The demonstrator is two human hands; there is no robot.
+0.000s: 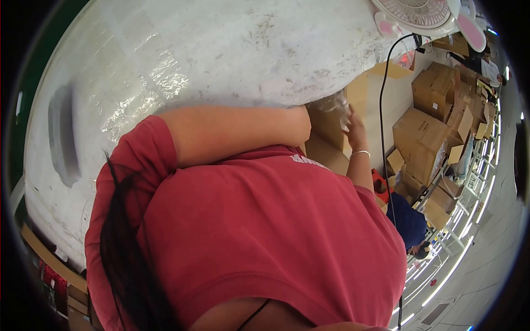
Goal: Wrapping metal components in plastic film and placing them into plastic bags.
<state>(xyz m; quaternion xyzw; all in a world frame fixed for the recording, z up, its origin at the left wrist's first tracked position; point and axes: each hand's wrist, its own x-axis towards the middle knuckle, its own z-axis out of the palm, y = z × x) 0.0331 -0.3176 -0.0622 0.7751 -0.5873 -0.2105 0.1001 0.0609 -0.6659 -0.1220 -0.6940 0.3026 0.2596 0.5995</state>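
An open cardboard box [358, 95] stands beside the table's edge, to my right. At its mouth my right hand [356, 131], with a pale bracelet on the wrist, has its fingers closed on crumpled clear plastic film [338, 106]. My left forearm reaches across my body towards the same box. It drops out of sight near the wrist, so my left hand and anything in it are hidden. Part of the film lies over the box opening. Its full shape does not show.
A white, plastic-covered table [232, 52] spreads in front. A pink and white fan [417, 14] stands at the far right, with a black cable [382, 110] hanging down. Cardboard cartons [420, 140] are stacked to the right, near a person in dark blue [407, 220].
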